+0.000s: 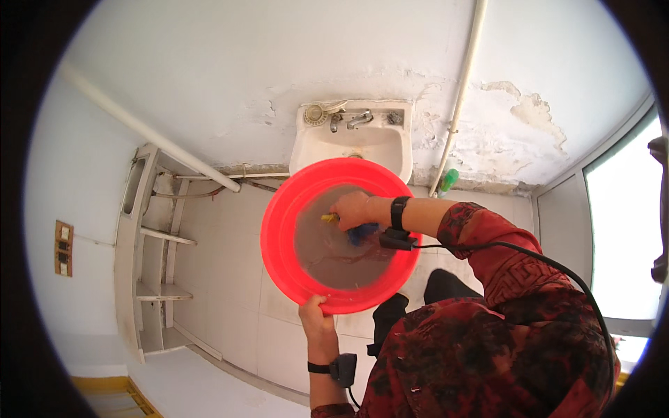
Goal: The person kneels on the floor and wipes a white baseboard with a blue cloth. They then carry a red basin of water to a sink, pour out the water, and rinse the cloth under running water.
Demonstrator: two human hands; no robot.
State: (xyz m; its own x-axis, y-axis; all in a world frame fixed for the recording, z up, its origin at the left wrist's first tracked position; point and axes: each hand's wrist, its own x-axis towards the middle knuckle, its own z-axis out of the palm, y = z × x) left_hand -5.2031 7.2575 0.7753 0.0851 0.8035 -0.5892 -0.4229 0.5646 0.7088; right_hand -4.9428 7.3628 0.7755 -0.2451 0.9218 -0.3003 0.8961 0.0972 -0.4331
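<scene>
A round red plastic basin (pixel 282 266) holds cloudy grey-brown water and hangs tilted over the front of a white washbasin (pixel 345 138). At the basin's lower rim my left hand (pixel 315 313) grips the edge, its thumb on top. My right hand (pixel 353 210) is closed inside the basin, at the water, around a small yellow item (pixel 329 217) whose end sticks out past the fingers; what it is cannot be told. Just below that hand, a blue item (pixel 361 233), perhaps cloth, lies partly under the water.
Two metal taps (pixel 359 119) and a soap dish (pixel 315 114) sit on the washbasin's back ledge, with a scouring pad (pixel 394 117). A green bottle (pixel 448 181) stands by a wall pipe (pixel 462 89). Open shelves (pixel 164 291) are at left. A cable (pixel 554 261) runs along my right arm.
</scene>
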